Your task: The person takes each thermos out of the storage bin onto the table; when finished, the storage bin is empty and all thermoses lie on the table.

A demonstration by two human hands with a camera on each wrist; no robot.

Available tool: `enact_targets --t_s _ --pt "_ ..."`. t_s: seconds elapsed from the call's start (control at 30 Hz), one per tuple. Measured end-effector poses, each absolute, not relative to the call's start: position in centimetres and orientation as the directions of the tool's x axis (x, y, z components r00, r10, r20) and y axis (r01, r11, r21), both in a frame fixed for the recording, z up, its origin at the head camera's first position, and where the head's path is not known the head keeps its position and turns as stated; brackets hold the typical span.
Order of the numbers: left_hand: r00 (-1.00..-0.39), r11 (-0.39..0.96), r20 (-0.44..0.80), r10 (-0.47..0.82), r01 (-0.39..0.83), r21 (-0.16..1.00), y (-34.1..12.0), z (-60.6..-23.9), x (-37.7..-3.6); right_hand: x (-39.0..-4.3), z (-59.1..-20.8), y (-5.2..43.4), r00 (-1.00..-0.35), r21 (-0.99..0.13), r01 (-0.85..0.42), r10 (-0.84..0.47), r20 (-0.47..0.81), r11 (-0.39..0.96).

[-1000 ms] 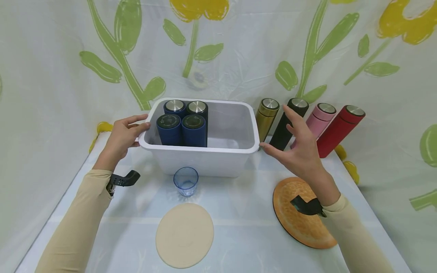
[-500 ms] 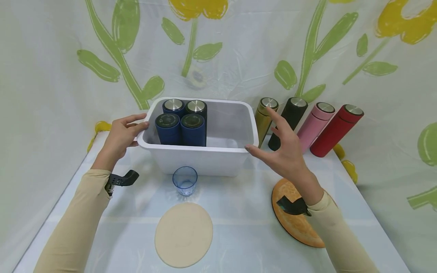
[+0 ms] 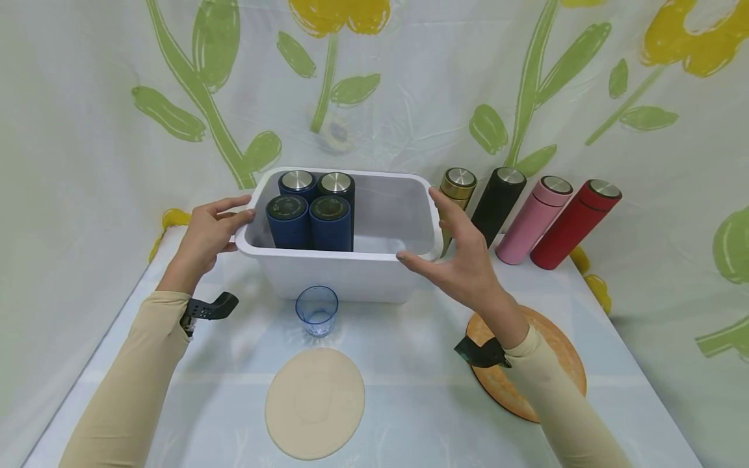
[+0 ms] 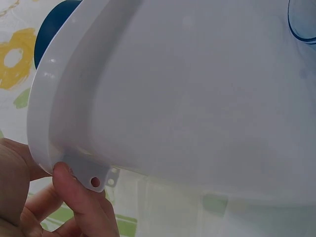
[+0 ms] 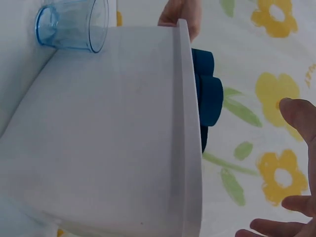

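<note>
A white plastic bin (image 3: 345, 276) stands on the table with several dark blue thermos bottles (image 3: 331, 224) upright in its left half. My left hand (image 3: 206, 237) grips the rim at the bin's left end; up close in the left wrist view, its fingers (image 4: 81, 197) hold the edge by a small tab with a hole. Over the right end is my right hand (image 3: 465, 263), thumb and fingers spread, holding nothing. In the right wrist view its thumb (image 5: 298, 116) is apart from the rim. Behind this hand, a gold thermos (image 3: 459, 185) is partly hidden.
Black (image 3: 497, 201), pink (image 3: 534, 221) and red (image 3: 576, 224) thermos bottles stand in a row at the back right. A blue-tinted glass (image 3: 317, 313) is before the bin, with a beige round mat (image 3: 315, 403) nearer. My right forearm covers part of a brown round mat (image 3: 558, 344).
My right hand has moved left from in front of the black and pink thermos bottles to over the bin's right end. My left hand and the bin have stayed put.
</note>
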State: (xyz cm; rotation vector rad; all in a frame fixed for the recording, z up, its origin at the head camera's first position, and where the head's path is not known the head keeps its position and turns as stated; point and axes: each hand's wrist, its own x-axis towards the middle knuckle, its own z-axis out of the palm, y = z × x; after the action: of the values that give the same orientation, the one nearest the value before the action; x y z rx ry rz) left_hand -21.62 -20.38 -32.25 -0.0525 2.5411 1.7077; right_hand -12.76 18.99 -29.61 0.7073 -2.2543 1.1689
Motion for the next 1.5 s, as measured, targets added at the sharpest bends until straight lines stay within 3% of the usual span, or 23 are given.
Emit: enact_targets --t_s 0.63,1.1,1.5 --pt "-0.997 0.381 -0.074 0.021 -0.061 0.923 -20.4 -32.4 -21.6 -13.9 -30.6 15.6 -0.786 -0.621 -0.610 -0.274 0.555 0.492" --pt "-0.997 0.379 -0.080 0.017 -0.068 0.923 -20.4 -32.2 -21.6 -15.5 -31.2 12.8 -0.762 -0.597 -0.643 -0.327 0.559 0.479" --pt "-0.997 0.383 -0.076 0.014 -0.065 0.921 -20.3 -32.2 -21.5 -16.2 -31.5 11.0 -0.791 -0.624 -0.610 -0.333 0.513 0.487"
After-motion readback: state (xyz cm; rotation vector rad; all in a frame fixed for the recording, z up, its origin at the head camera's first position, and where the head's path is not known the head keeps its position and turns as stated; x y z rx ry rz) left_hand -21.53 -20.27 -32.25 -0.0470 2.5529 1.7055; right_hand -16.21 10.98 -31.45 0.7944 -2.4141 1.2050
